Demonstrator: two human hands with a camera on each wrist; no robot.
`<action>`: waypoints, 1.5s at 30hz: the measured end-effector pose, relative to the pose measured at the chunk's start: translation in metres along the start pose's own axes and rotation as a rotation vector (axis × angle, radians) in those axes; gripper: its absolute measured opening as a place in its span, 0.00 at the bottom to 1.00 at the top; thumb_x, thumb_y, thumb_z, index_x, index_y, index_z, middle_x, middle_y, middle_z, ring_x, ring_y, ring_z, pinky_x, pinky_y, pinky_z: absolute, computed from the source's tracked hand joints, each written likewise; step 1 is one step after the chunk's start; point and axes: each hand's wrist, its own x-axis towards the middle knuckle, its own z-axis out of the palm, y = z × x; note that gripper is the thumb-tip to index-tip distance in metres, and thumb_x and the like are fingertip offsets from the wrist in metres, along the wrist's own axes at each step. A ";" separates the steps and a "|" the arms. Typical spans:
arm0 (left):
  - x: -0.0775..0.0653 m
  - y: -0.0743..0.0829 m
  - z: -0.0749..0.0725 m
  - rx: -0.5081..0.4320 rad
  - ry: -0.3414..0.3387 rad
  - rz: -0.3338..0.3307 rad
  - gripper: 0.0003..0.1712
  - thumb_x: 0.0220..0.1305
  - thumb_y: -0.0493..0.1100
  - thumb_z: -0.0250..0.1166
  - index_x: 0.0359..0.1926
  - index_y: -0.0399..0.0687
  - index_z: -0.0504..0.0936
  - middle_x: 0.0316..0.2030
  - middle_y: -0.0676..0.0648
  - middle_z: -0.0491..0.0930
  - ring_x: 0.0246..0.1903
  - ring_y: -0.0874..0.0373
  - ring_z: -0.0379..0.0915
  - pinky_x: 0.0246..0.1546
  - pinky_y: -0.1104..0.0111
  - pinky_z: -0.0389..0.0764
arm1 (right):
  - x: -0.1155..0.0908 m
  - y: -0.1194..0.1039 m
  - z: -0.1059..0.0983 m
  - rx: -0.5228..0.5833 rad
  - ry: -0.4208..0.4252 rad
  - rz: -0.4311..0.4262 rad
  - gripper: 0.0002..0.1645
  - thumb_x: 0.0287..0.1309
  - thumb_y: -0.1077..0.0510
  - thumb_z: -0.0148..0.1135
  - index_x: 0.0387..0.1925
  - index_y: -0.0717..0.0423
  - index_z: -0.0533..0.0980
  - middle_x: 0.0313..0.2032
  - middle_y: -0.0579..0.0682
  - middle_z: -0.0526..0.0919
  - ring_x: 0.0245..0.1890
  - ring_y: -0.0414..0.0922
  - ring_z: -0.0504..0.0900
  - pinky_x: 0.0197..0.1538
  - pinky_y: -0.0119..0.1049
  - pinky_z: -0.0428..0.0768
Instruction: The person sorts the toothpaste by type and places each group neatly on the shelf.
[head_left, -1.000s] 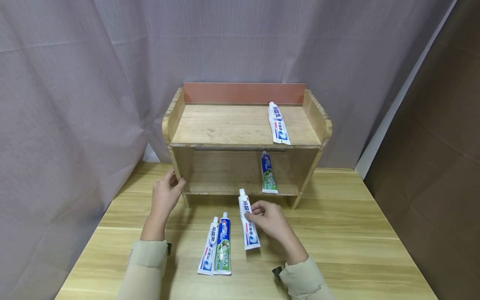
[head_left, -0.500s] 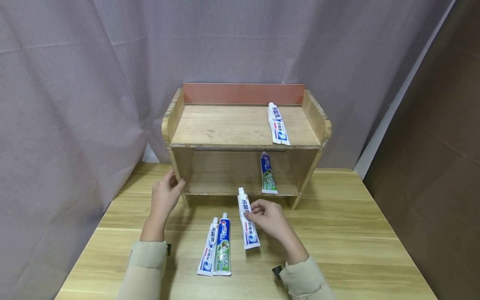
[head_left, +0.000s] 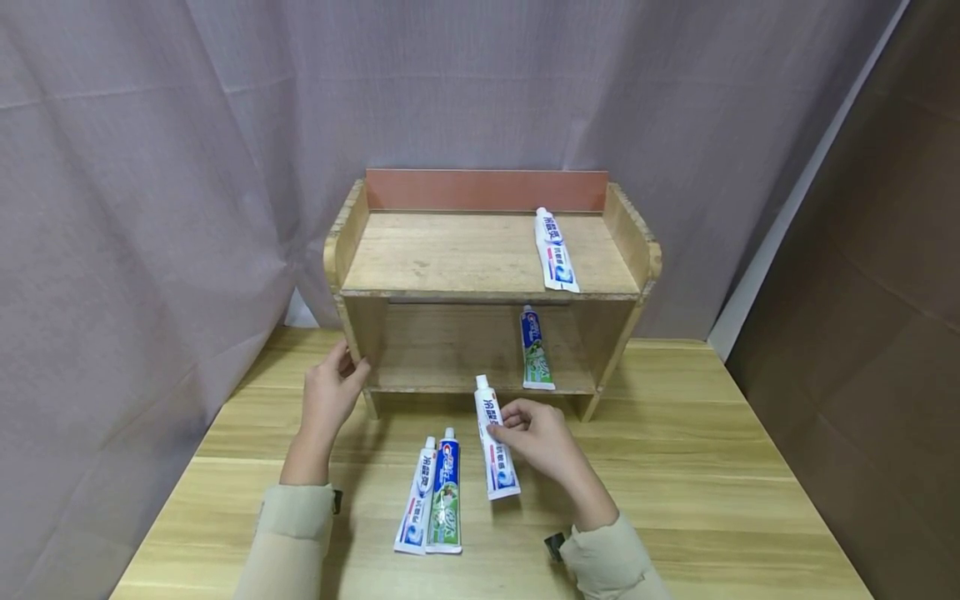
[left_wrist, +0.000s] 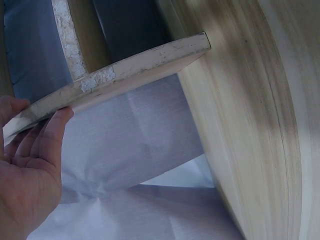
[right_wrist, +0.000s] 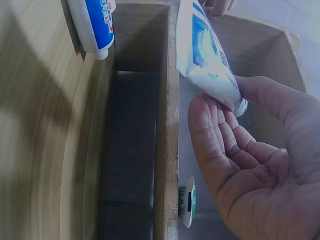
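Note:
My left hand point(head_left: 330, 396) grips the left side panel of a two-tier wooden shelf point(head_left: 480, 293). In the left wrist view the thumb and fingers lie on opposite faces of that panel point(left_wrist: 145, 60). With thumb and fingers, my right hand point(head_left: 546, 443) pinches a white toothpaste tube point(head_left: 497, 468) by its side, cap pointing toward the shelf. The tube hangs in front of the lower tier, over the table. To its left, a white toothpaste tube point(head_left: 415, 517) and a blue-green toothpaste tube point(head_left: 447, 492) lie side by side on the table.
Another white toothpaste tube point(head_left: 557, 254) lies on the right part of the top tier. Below it, a blue-green toothpaste tube point(head_left: 535, 348) rests on the lower tier. Grey curtain point(head_left: 465, 83) hangs behind the shelf, and a brown panel point(head_left: 862, 275) borders the wooden table point(head_left: 712, 483) at right.

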 end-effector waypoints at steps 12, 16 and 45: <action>-0.001 -0.001 0.001 -0.003 0.002 0.001 0.21 0.66 0.38 0.66 0.59 0.43 0.80 0.49 0.32 0.83 0.45 0.38 0.84 0.45 0.55 0.87 | -0.004 -0.006 -0.003 -0.001 -0.006 -0.007 0.12 0.53 0.56 0.76 0.37 0.56 0.82 0.31 0.45 0.85 0.32 0.44 0.83 0.36 0.33 0.86; -0.001 -0.001 0.001 -0.005 -0.002 -0.004 0.21 0.66 0.38 0.66 0.60 0.44 0.80 0.50 0.32 0.83 0.46 0.38 0.84 0.45 0.55 0.88 | -0.005 -0.009 -0.005 0.011 -0.003 -0.023 0.12 0.53 0.57 0.76 0.37 0.56 0.82 0.31 0.45 0.85 0.32 0.43 0.84 0.36 0.33 0.86; 0.000 0.000 0.000 0.006 -0.013 -0.022 0.21 0.67 0.40 0.66 0.61 0.46 0.79 0.50 0.33 0.82 0.46 0.38 0.84 0.46 0.55 0.87 | -0.002 -0.038 -0.021 -0.013 0.023 -0.155 0.13 0.52 0.55 0.77 0.37 0.56 0.83 0.32 0.45 0.85 0.32 0.41 0.82 0.39 0.32 0.86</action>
